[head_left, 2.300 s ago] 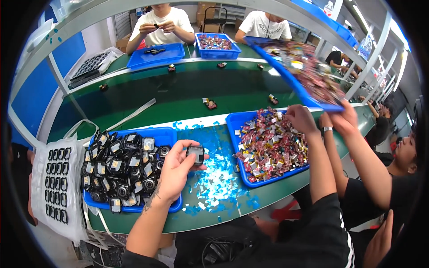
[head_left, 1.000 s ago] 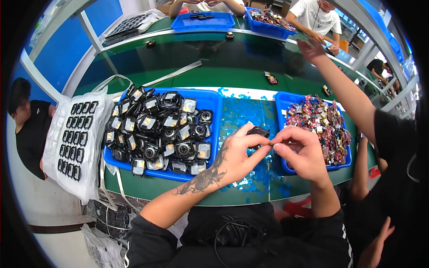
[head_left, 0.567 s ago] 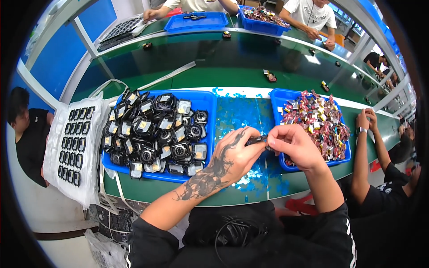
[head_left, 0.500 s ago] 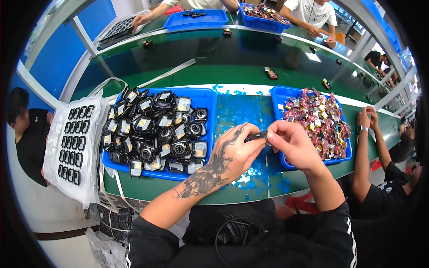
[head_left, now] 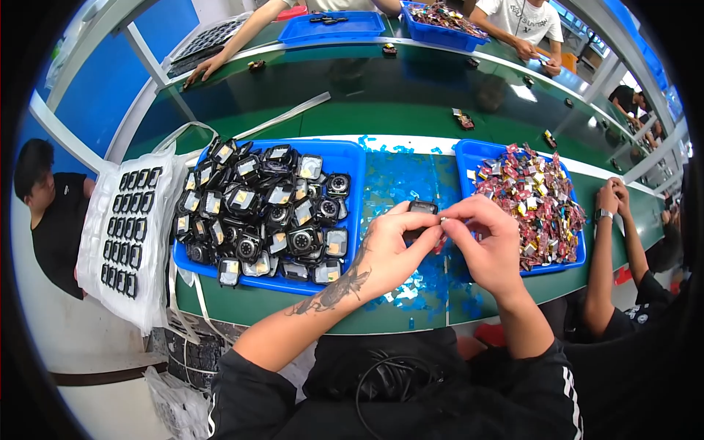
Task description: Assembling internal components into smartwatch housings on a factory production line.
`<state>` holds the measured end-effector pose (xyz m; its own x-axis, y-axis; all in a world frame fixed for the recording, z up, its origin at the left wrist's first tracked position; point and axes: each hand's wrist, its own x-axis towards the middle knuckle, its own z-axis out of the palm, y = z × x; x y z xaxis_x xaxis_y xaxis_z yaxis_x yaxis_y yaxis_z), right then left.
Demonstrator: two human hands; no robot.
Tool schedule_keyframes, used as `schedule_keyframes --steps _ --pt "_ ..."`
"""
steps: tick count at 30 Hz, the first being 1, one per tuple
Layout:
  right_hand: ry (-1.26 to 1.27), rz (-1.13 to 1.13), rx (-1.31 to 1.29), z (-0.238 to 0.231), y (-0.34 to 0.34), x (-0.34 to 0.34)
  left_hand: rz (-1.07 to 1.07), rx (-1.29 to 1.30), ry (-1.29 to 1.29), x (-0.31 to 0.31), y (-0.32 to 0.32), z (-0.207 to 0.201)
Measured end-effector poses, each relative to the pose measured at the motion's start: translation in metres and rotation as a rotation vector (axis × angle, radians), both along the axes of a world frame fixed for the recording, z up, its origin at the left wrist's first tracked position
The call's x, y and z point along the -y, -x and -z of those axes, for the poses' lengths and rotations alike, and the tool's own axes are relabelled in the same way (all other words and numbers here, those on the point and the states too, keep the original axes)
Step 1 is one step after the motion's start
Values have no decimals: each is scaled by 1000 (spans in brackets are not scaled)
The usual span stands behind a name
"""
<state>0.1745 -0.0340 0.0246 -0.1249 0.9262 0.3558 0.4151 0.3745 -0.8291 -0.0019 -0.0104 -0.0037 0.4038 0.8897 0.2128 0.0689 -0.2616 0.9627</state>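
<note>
A black smartwatch case is gripped in my left hand, its open inner side tipped up. My right hand meets it at the fingertips, with thumb and forefinger pinched at the case's edge. Between the two hands a small reddish part shows below the fingertips; most of it is hidden, and I cannot tell which hand has it. To the left of my hands a blue tray is heaped with black watch cases. On the right, another blue tray is piled with small red, yellow and white parts.
Blue film scraps litter the green bench under my hands. Beyond runs a dark green conveyor belt with scattered small pieces. A white padded sheet with rows of cases hangs at the left. Co-workers work across and beside me.
My left hand has rolled, so the case now faces up and shows more. A reddish part has come into sight between my hands. Across the belt, a person's arm has reached further toward it.
</note>
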Motion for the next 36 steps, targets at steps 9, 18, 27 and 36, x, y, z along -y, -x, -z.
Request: schedule_keyframes --steps 9,18,27,36 --pt "246 -81 -434 -2 -8 9 -20 193 188 -12 1 6" --pt "355 -42 -659 15 8 15 77 313 117 0 5 -10" --pt "205 32 -603 15 23 12 -75 442 254 -4 6 10" --pt "-56 211 38 -6 12 8 102 467 259 -6 4 -3"
